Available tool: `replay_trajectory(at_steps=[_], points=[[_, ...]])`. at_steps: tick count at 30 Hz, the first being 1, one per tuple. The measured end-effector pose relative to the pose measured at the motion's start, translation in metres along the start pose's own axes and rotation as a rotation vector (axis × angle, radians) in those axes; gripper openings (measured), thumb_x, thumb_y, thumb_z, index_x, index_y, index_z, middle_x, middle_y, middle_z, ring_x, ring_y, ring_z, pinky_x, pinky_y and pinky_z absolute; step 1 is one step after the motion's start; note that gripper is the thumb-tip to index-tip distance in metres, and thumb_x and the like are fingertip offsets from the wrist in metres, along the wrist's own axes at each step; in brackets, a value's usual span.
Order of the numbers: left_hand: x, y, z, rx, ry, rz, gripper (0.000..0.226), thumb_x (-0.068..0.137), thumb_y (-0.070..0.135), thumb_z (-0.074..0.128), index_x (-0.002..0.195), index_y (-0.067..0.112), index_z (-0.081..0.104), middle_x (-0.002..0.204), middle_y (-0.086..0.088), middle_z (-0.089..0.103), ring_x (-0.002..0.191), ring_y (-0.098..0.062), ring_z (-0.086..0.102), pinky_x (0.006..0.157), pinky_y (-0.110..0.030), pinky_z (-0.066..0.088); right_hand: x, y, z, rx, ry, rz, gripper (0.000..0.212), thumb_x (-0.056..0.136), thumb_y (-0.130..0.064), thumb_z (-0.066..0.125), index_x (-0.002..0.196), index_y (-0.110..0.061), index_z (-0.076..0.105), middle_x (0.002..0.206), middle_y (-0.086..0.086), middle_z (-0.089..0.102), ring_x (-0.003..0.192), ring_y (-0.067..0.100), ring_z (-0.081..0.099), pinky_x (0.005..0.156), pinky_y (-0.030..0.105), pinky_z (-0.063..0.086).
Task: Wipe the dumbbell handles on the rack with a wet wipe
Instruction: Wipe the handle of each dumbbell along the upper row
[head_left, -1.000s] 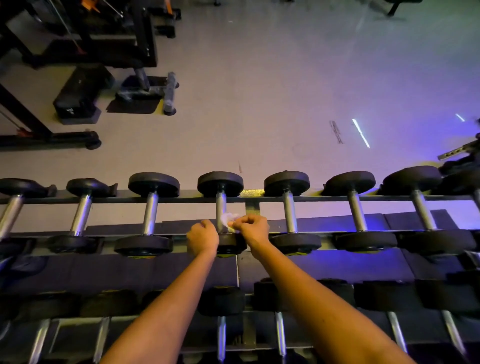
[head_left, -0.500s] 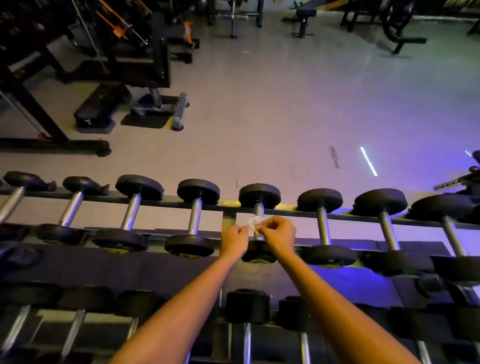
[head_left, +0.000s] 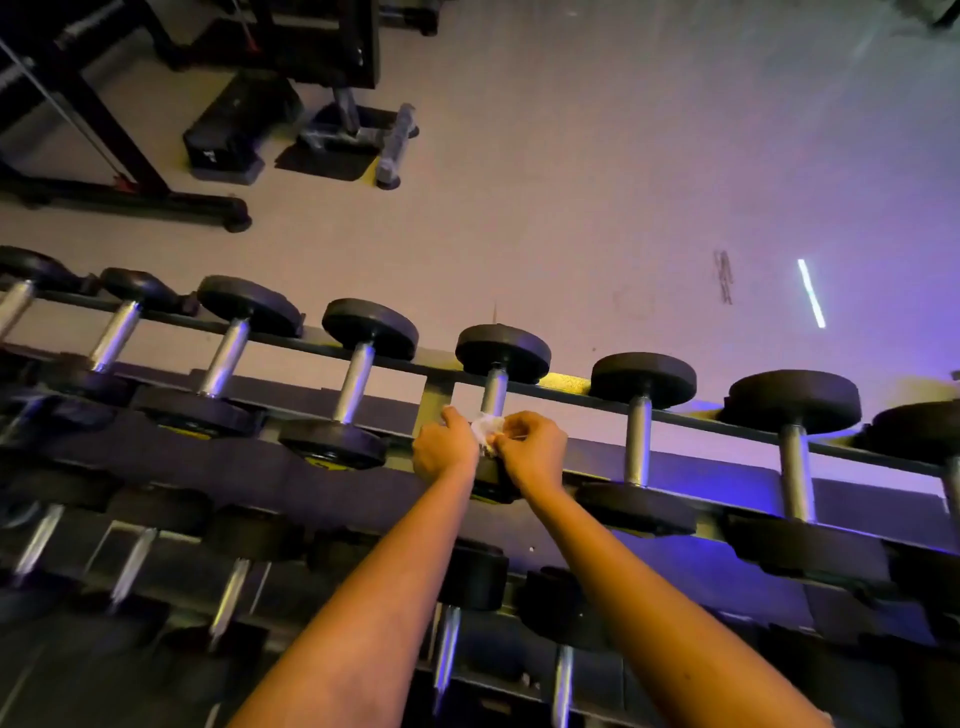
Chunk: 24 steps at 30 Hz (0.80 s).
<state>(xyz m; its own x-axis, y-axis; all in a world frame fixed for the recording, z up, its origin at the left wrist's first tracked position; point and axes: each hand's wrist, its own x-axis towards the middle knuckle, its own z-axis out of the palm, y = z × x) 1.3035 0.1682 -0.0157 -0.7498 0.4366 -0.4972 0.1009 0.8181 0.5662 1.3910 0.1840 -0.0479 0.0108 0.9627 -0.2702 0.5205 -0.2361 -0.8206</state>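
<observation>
Far left, across the grey floor (head_left: 571, 182): a black gym machine (head_left: 291, 41) on its frame.

Rack (head_left: 574, 387), upper tier: a row of dumbbells runs slantwise, black round heads, bright metal handles, each lying across the two rails. The neighbour dumbbell on the left (head_left: 353, 384) sits untouched.

My left hand (head_left: 444, 449): fingers curled, closed on the left edge of the wet wipe (head_left: 485, 428), thumb up beside the rack's upright post.

Wet wipe: small, white, crumpled into a wad, pressed on the lower part of the dumbbell handle (head_left: 494, 392), just above the near head. The handle above the wad shows bare, shiny, with a purple sheen from the lighting.

My right hand (head_left: 535, 449): fingers bent, pinching the wipe's right side; both hands meet at the wad, nearly touching.

Right of that: the next dumbbell (head_left: 638, 441), larger heads further along, blue-violet light on the rack's padding. Lower tier dumbbells (head_left: 447, 649) lie under my forearms.
</observation>
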Motion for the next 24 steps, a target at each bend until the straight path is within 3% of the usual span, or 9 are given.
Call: replay_trajectory(at_steps=[3, 6, 10, 15, 19, 24], points=[[0.003, -0.001, 0.004, -0.041, 0.034, -0.023, 0.052, 0.102, 0.039, 0.033, 0.113, -0.001, 0.065, 0.12, -0.023, 0.06, 0.109, -0.039, 0.055, 0.079, -0.038, 0.04, 0.01, -0.005, 0.01, 0.087, 0.057, 0.05, 0.007, 0.085, -0.008, 0.068, 0.091, -0.007, 0.073, 0.087, 0.004, 0.069, 0.075, 0.011, 0.062, 0.073, 0.024, 0.055], [0.006, -0.001, 0.007, -0.057, 0.062, -0.04, 0.052, 0.101, 0.039, 0.035, 0.112, -0.001, 0.066, 0.12, -0.024, 0.061, 0.109, -0.039, 0.055, 0.082, -0.038, 0.041, 0.034, -0.018, 0.013, 0.153, 0.121, 0.068, 0.007, 0.085, -0.008, 0.067, 0.087, -0.008, 0.074, 0.085, 0.006, 0.071, 0.074, 0.012, 0.062, 0.067, 0.019, 0.05], [0.007, 0.002, 0.009, -0.055, 0.067, -0.056, 0.052, 0.1, 0.04, 0.038, 0.111, -0.003, 0.065, 0.12, -0.025, 0.061, 0.11, -0.04, 0.054, 0.077, -0.036, 0.037, 0.068, -0.032, 0.013, 0.099, 0.174, 0.036, 0.011, 0.084, -0.008, 0.065, 0.08, -0.009, 0.075, 0.075, 0.007, 0.07, 0.072, 0.021, 0.064, 0.074, 0.035, 0.056], [0.01, 0.0, 0.012, -0.004, 0.055, -0.057, 0.054, 0.099, 0.045, 0.038, 0.113, 0.0, 0.065, 0.12, -0.023, 0.061, 0.109, -0.039, 0.056, 0.073, -0.034, 0.034, 0.046, -0.019, 0.009, -0.031, 0.03, 0.004, 0.015, 0.077, -0.002, 0.064, 0.065, -0.007, 0.071, 0.064, 0.011, 0.067, 0.064, 0.024, 0.062, 0.064, 0.034, 0.051], [0.012, -0.001, 0.013, 0.034, 0.031, -0.053, 0.055, 0.099, 0.047, 0.037, 0.112, 0.003, 0.067, 0.119, -0.021, 0.062, 0.108, -0.038, 0.057, 0.073, -0.033, 0.035, 0.008, 0.001, 0.005, -0.09, -0.097, 0.094, 0.01, 0.073, -0.003, 0.067, 0.066, -0.006, 0.073, 0.069, 0.012, 0.07, 0.07, 0.025, 0.067, 0.068, 0.035, 0.054], [0.011, -0.001, 0.011, 0.058, -0.01, -0.034, 0.056, 0.099, 0.049, 0.036, 0.11, 0.005, 0.068, 0.116, -0.018, 0.064, 0.1, -0.033, 0.059, 0.067, -0.031, 0.033, 0.014, -0.007, 0.005, 0.01, -0.014, 0.177, 0.015, 0.072, -0.002, 0.069, 0.063, -0.012, 0.074, 0.064, 0.003, 0.069, 0.067, 0.016, 0.067, 0.072, 0.039, 0.059]])
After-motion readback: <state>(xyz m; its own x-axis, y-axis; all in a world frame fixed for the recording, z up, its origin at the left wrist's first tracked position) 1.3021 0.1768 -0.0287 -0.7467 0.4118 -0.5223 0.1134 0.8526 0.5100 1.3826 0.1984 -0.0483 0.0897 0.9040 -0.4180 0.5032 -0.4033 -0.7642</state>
